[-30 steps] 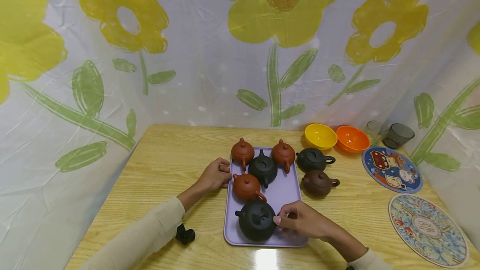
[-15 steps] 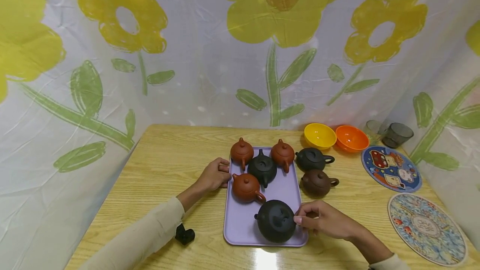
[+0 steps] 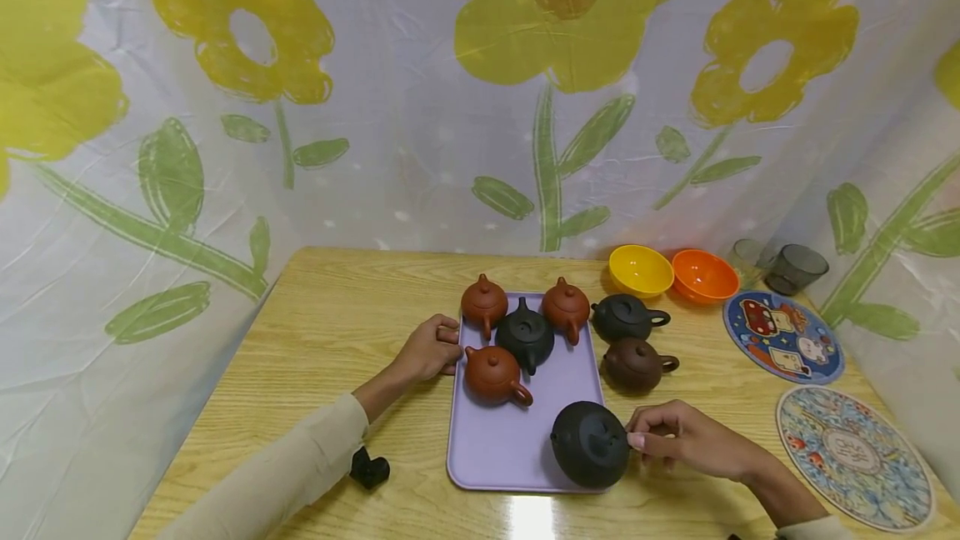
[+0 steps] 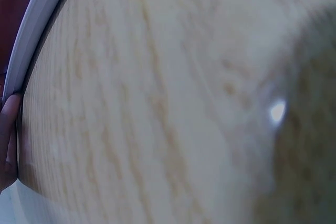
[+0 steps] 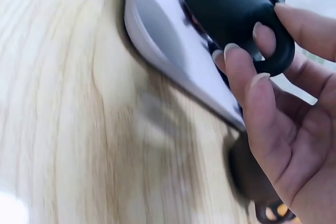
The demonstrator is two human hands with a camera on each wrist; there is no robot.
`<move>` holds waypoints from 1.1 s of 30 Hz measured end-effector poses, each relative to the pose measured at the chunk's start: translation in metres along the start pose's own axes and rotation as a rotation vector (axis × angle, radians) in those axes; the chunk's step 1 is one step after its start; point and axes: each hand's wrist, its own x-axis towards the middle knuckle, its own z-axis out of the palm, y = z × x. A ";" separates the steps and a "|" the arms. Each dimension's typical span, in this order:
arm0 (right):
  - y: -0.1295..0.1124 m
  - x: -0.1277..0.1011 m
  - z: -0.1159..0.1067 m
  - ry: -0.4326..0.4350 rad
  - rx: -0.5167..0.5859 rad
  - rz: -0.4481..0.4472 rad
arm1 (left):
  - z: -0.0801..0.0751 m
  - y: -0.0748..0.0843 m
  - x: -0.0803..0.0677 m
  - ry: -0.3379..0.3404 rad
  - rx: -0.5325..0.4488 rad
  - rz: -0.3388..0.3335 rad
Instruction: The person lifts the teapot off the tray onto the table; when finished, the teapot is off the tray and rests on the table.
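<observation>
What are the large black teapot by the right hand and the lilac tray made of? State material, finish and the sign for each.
Large black teapot: probably unglazed clay or cast ceramic; matte, dull sheen only.
Lilac tray: likely plastic; smooth, semi-gloss, with a rounded moulded rim and uniform colour.

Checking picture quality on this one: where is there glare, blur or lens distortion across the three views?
Head view: sharp, with wide-angle bending at the edges and a white glare patch on the wooden table below the purple tray. Left wrist view: very close and soft, mostly blurred wood grain, one small bright highlight. Right wrist view: the table is motion-smeared, while the right hand and the black teapot read fairly clearly.
</observation>
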 end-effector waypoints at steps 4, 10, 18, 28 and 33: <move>0.008 -0.006 -0.010 -0.011 0.007 -0.007 | -0.002 -0.001 -0.001 -0.010 0.002 0.004; 0.017 -0.016 -0.025 -0.034 0.047 -0.033 | -0.002 -0.002 -0.001 0.001 0.010 0.008; 0.030 -0.030 -0.044 -0.051 0.068 -0.001 | -0.002 -0.001 -0.001 -0.005 0.019 0.010; 0.038 -0.039 -0.062 -0.086 0.080 0.040 | -0.002 -0.001 0.000 -0.009 0.015 0.008; 0.041 -0.041 -0.067 -0.079 0.064 0.069 | -0.002 -0.002 0.000 -0.008 0.026 0.004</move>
